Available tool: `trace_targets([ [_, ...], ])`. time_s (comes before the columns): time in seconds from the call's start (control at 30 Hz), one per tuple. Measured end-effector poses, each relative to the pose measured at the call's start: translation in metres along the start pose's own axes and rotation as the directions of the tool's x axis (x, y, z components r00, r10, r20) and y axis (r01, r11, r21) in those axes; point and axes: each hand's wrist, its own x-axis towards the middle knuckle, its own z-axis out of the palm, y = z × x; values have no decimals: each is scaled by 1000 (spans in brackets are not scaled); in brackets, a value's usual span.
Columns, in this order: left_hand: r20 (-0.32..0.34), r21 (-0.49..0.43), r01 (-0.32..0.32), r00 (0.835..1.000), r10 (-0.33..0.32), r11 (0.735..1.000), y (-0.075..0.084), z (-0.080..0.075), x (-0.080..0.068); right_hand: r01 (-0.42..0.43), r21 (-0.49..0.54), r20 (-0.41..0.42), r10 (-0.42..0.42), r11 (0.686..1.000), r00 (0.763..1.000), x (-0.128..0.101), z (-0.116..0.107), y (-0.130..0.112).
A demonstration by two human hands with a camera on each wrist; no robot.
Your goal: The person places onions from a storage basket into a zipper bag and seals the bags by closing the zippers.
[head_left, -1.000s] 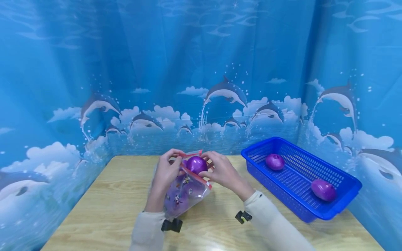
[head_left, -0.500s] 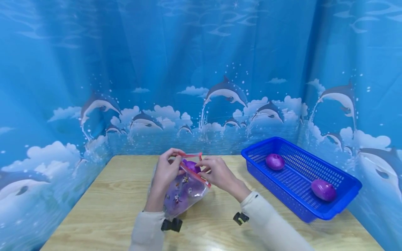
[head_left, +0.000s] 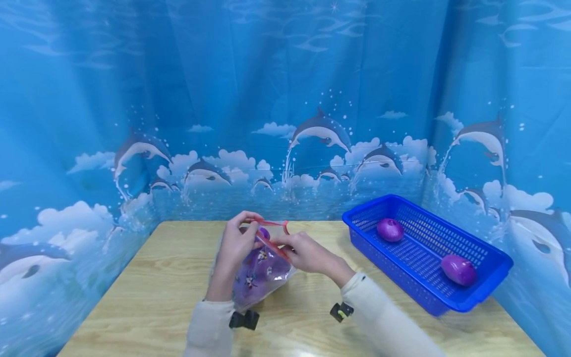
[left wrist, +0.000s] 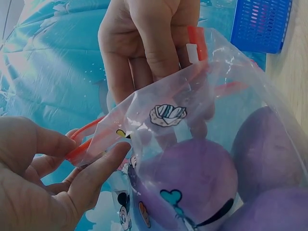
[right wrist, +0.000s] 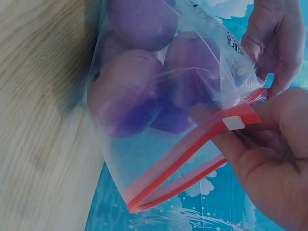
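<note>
A clear zip bag (head_left: pixel 263 280) with cartoon prints and a red zip strip (right wrist: pixel 180 158) stands tilted on the table. Several purple rounded objects fill it, one purple ball (right wrist: pixel 130 94) showing clearly in the right wrist view. My left hand (head_left: pixel 237 240) pinches the left end of the bag's mouth between thumb and fingers. At the other side, my right hand (head_left: pixel 308 252) grips the near edge of the mouth by the white slider (right wrist: pixel 234 122), a finger reaching inside the plastic. The mouth gapes between the hands.
A blue perforated basket (head_left: pixel 379 258) stands at the right of the wooden table (head_left: pixel 160 302). Two shiny items lie in it: a purple round one (head_left: pixel 390 230) and a purple oval one (head_left: pixel 459 270). A dolphin-print curtain (head_left: pixel 250 99) hangs behind the table.
The purple ball that my right hand held at the bag's mouth has gone down inside. My right hand has let go of it and now grips the bag's red edge. The left hand stays put.
</note>
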Motion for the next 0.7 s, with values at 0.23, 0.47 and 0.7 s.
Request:
trace_targets([
  [0.23,-4,0,0,1000,0,1000,0,0,0,-51,92,16,50,994,999,-2,-9,0],
  [0.47,-4,3,2,1000,-2,1000,0,-1,0,-85,89,9,85,992,996,-10,-27,4],
  [0.7,2,5,4,1000,-4,1000,1,-2,-1,-129,85,33,127,988,991,-22,-52,9],
])
